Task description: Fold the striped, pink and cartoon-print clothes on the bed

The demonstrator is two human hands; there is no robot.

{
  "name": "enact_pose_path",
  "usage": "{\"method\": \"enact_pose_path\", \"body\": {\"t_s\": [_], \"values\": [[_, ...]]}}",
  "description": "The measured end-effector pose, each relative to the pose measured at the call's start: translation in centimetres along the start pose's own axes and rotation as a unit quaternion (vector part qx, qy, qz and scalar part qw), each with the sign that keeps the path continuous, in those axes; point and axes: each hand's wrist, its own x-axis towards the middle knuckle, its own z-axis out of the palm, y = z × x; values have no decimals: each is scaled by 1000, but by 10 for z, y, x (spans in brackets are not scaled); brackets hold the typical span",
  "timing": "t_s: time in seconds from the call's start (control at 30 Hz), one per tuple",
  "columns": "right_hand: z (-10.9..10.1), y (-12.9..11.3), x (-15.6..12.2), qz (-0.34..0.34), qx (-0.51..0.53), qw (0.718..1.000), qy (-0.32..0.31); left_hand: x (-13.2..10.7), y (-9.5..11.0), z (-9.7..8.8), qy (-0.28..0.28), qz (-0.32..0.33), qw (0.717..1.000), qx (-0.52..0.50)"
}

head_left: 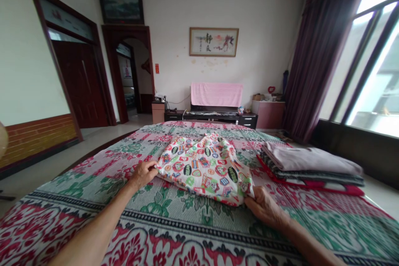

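A white cloth garment (202, 166) with a colourful cartoon print lies partly spread on the flowered blanket (149, 203) in front of me; its exact kind I cannot tell. My left hand (145, 175) pinches its near left corner. The near right corner is gripped in my right hand (263, 204), thumb and fingers closed on the fabric. Between the two hands the near edge runs fairly straight, while the far part lies rumpled on the blanket.
To the right sits a stack of folded cloths (311, 168), a pale one on top. Beyond the blanket stands a low black cabinet (249, 119) with a pink cloth (216, 94) above it. A purple curtain (324, 50) hangs beside the window.
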Motion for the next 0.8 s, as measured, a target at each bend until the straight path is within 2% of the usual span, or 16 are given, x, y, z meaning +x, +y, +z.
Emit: {"method": "enact_pose_path", "body": {"t_s": [0.1,0.3,0.63,0.8], "values": [[3,1,0,24,19,1000,6,1,-6,-2,10,-14,999,-35],[5,2,-1,41,48,998,14,9,-28,-1,88,-97,989,-62],[1,1,0,132,101,985,41,15,-47,8,74,-87,987,-111],[6,1,-5,116,56,990,59,16,-50,11,81,-89,983,-137]]}}
